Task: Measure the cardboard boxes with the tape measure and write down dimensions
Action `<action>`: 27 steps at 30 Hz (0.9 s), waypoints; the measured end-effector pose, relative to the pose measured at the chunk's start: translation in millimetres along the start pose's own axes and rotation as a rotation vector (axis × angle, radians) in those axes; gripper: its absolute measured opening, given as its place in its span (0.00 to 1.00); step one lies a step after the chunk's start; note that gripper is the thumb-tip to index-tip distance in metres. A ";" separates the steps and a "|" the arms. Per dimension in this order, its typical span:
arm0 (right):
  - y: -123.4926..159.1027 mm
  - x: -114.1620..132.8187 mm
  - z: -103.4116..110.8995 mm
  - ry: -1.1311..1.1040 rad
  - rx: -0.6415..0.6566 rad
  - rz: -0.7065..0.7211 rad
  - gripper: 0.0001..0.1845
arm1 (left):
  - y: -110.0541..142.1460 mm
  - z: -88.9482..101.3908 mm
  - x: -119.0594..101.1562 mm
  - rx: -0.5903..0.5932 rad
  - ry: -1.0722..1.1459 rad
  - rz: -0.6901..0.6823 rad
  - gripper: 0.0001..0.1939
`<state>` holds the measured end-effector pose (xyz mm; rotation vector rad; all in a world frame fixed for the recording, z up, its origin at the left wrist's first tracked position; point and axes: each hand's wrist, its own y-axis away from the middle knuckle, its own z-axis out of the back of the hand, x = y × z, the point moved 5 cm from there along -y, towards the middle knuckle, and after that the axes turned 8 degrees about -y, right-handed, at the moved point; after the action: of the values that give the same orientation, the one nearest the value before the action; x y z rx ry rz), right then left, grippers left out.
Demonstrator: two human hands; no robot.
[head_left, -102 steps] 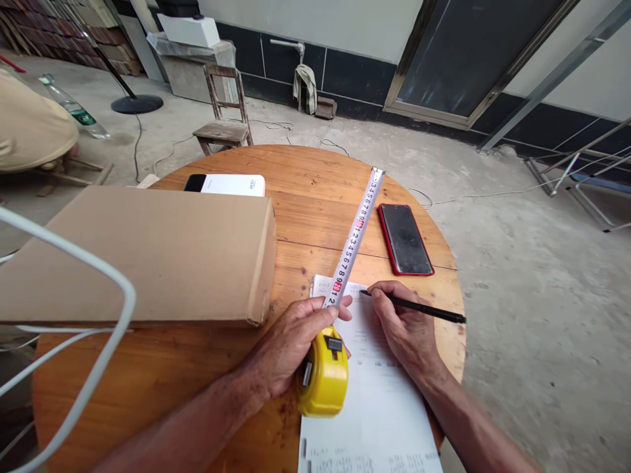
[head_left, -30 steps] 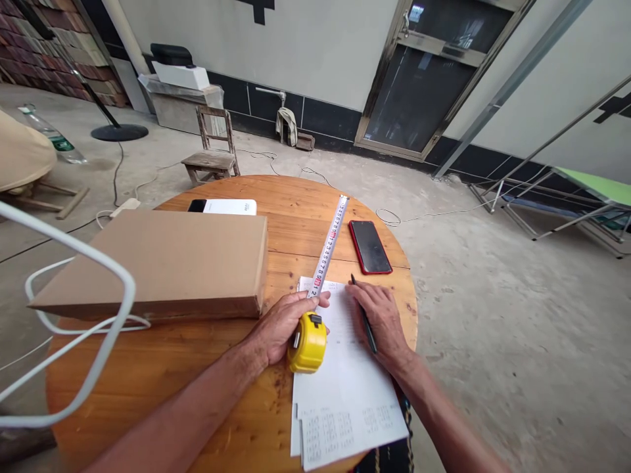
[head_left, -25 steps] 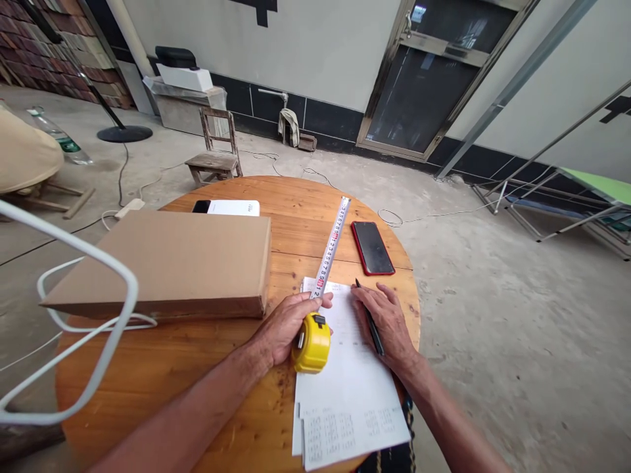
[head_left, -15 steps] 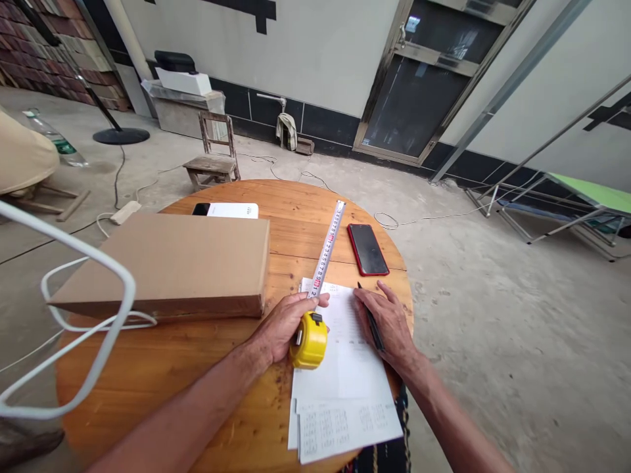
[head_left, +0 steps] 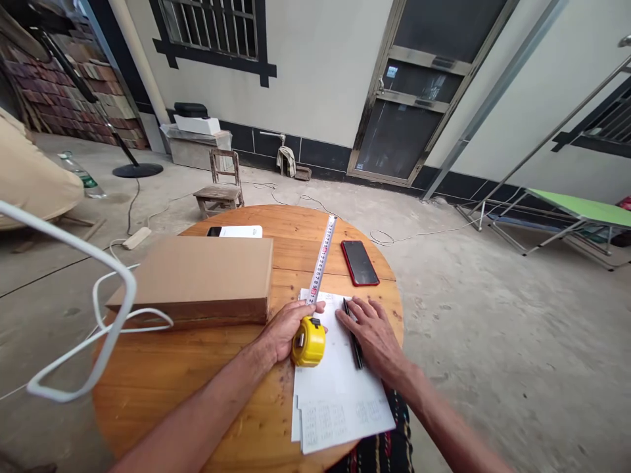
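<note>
A: State of left hand [head_left: 287, 326]?

B: Closed around the yellow retractable tape measure [head_left: 308, 342], with thumb and fingers near the blade exit.

A: Location of the tape measure?

B: Over the left edge of the paper sheets [head_left: 340, 387], near the middle of the round wooden table [head_left: 197, 381]. For the printed steel blade [head_left: 322, 261]: extended from the case, past the top of the sheets, toward the far table edge. Contact between blade and tabletop: cannot tell.

A: State of right hand [head_left: 373, 334]?

B: Mostly open, palm down, with fingers spread and slightly bent over the sheets. Beneath the thumb: a black pen [head_left: 357, 358], lengthwise along the sheets. Firmness of hold: cannot tell.

A: Other items on the table?

B: To the right of the blade, beyond the right hand: a smartphone [head_left: 360, 265] in a red case, lying face up. To the left: a closed cardboard box [head_left: 197, 269], lying flat. Behind the box, partly hidden: a white device [head_left: 241, 231] with a black end.

A: Items beyond the table?

B: Near the far side: a small wooden chair [head_left: 220, 192]. Farther left, on the concrete floor: a clear plastic bottle [head_left: 85, 176] with a green label, tilted.
</note>
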<state>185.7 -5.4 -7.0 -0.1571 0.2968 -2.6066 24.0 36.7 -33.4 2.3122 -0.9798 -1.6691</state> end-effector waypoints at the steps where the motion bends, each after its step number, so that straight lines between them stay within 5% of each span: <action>1: -0.7 -0.1 0.8 0.015 0.010 0.006 0.21 | 0.5 0.0 -0.6 -0.002 0.002 0.002 0.12; 7: 26.1 8.0 7.9 -0.050 -0.063 -0.097 0.29 | 2.0 5.8 -5.8 -0.012 0.042 -0.024 0.09; 12: 34.4 40.2 -1.9 -0.115 -0.043 -0.109 0.21 | 0.6 8.6 -8.4 -0.002 0.060 -0.033 0.08; 16: 21.8 40.9 -7.5 -0.109 -0.045 -0.146 0.19 | 2.4 8.1 -12.2 0.035 0.062 -0.063 0.08; 22: 20.5 32.5 -9.0 -0.119 -0.082 -0.143 0.20 | 13.4 -2.5 -13.9 0.169 0.005 -0.085 0.08; 27: 36.0 34.9 6.2 -0.152 -0.242 -0.164 0.20 | 27.3 -16.2 -10.8 0.377 -0.102 -0.023 0.12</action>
<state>173.6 -54.5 -7.7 -0.4797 0.5652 -2.6924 24.8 17.2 -6.1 2.4871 -1.4021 -1.7537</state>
